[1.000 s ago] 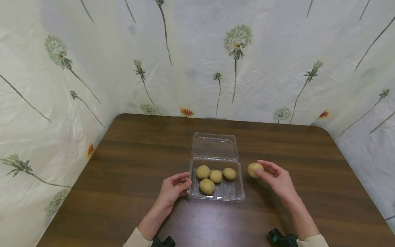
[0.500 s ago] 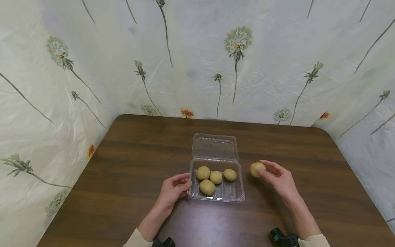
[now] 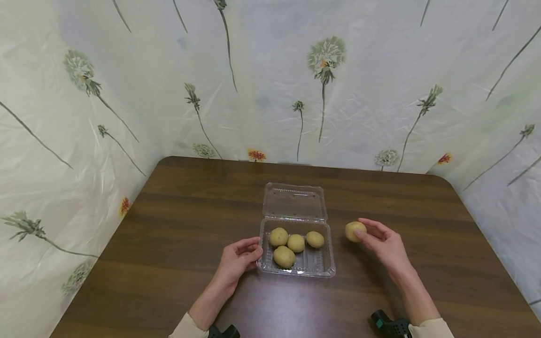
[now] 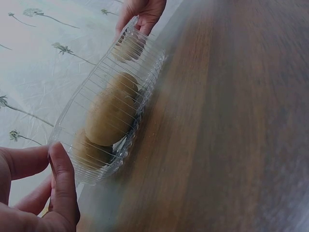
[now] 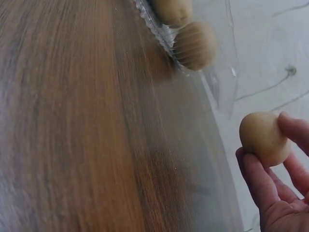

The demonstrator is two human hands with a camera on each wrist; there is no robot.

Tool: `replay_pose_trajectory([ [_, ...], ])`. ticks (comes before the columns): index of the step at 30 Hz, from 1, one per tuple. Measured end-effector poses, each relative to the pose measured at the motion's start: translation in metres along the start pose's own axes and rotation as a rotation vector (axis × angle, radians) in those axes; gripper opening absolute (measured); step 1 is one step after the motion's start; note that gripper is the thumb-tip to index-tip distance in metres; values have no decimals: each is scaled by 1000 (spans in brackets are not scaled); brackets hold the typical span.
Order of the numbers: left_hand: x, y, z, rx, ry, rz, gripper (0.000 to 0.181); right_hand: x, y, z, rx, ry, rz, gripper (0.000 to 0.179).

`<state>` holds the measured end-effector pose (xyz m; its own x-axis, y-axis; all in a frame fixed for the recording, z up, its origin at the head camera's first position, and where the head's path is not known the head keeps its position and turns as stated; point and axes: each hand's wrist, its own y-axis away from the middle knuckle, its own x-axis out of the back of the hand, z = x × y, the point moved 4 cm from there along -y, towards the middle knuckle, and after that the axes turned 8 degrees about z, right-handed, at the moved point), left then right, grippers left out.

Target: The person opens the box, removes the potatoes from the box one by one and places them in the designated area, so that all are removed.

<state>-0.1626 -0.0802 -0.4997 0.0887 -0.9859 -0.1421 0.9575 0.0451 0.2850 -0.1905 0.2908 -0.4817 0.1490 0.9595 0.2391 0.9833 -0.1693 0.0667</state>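
Observation:
A clear plastic clamshell container (image 3: 319, 271) lies with its lid (image 3: 294, 202) folded back, away from me. Several potatoes (image 3: 284, 257) rest in its base, mostly toward the left. My left hand (image 3: 238, 260) pinches the container's left rim between thumb and fingers; the left wrist view shows the thumb (image 4: 62, 166) against the clear wall. To the right of the container, my right hand (image 3: 385, 244) holds one more potato (image 5: 263, 137) by thumb and fingertips. This potato is apart from the container and, in the right wrist view, raised off the table.
The brown wooden table (image 3: 190, 202) extends around the container on all sides. Behind it and at both sides hangs a pale sheet (image 3: 262, 112) printed with dandelions. Black devices (image 3: 390, 325) are strapped at both wrists.
My right hand has shifted slightly to the right with the potato, farther from the container. The left hand keeps its grip on the rim, and the potatoes inside have not moved.

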Motion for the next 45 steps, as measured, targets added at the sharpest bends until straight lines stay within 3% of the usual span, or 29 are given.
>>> replay_pose_trajectory([
  [12, 2, 0, 1, -6, -12, -11, 42, 3, -5, 5, -16, 21, 12, 61],
  [38, 2, -1, -2, 10, -5, -15, 40, 8, -13, 20, -54, -51, 5, 64],
  [45, 1, 1, -1, 7, 1, -15, 41, 10, -15, 19, -29, 13, 10, 65],
])
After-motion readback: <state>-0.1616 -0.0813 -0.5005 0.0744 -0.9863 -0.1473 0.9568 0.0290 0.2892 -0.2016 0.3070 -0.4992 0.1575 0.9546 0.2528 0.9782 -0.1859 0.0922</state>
